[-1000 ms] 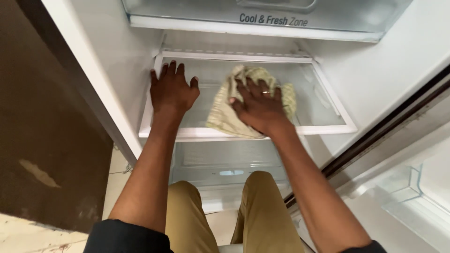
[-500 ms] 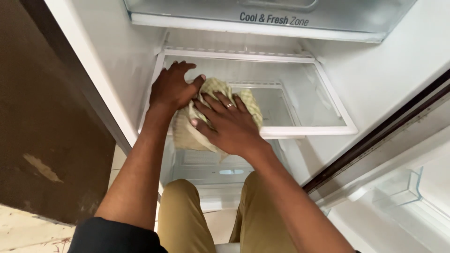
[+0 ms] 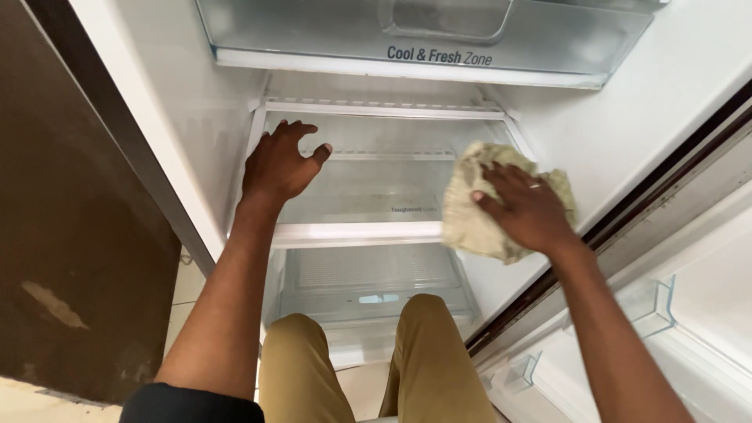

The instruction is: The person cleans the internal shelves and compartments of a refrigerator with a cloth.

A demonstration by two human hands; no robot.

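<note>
Cloth (image 3: 482,211): soft, crumpled, pale yellow-beige fabric, irregular in outline. It is pressed against the right end of the glass shelf (image 3: 368,192), draped over the shelf's front right corner, and is partly covered by the right hand (image 3: 525,211), whose fingers are spread flat upon it (a ring is worn on one finger).

Left hand (image 3: 278,164): laid on the left part of the shelf beside its white side rail, fingers open and slightly curled, nothing gripped.

Glass shelf: smooth, transparent, rectangular pane framed in white plastic, with a broad white front trim. No items are seen on it apart from the cloth and hands.

Upper drawer (image 3: 423,35): clear plastic, set above the shelf; its contents cannot be made out through the frosted front.

Lower drawer (image 3: 368,282): translucent, ribbed plastic, beneath the shelf, partly hidden by the knees in tan trousers (image 3: 427,360).

Door bins (image 3: 650,301): clear plastic, at the right.
</note>
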